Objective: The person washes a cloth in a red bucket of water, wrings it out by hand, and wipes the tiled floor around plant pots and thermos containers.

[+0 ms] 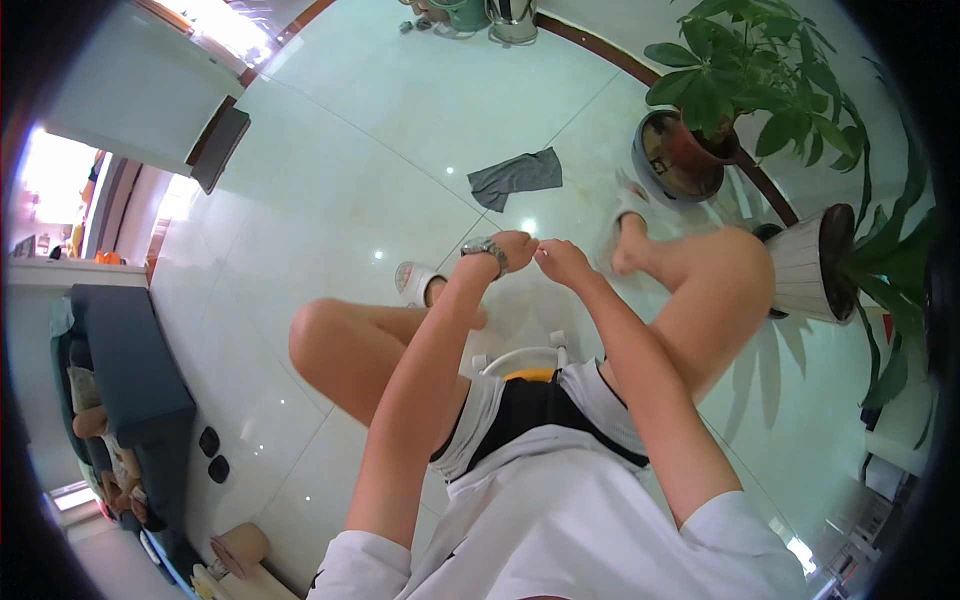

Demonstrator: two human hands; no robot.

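- Head view: both forearms are stretched forward from the lower edge, and the two hands meet above the glossy tiled floor (380, 150), between the raised knees.
- The left hand (512, 248) is curled, its fingertips brought against those of the right hand (562, 262); a metal wristwatch (486, 250) is worn on the left wrist.
- The grip of each hand is narrow, fingers pinched together where the hands touch (whether something small is held between them cannot be told).
- A grey cloth (516, 176) lies crumpled on the floor beyond the hands, well apart from them.
- White sandals are worn on both feet, the left one (416, 283) just beside the left wrist in the picture, the right one (622, 214) beyond the right hand.
- A white seat rim with a yellow patch (530, 374) is seen between the thighs, below the hands.
- A leafy plant in a dark pot (680, 160) stands on the floor at upper right, and a white ribbed pot (800, 268) stands near the right knee.
- A dark sofa (130, 370) is placed along the left edge.
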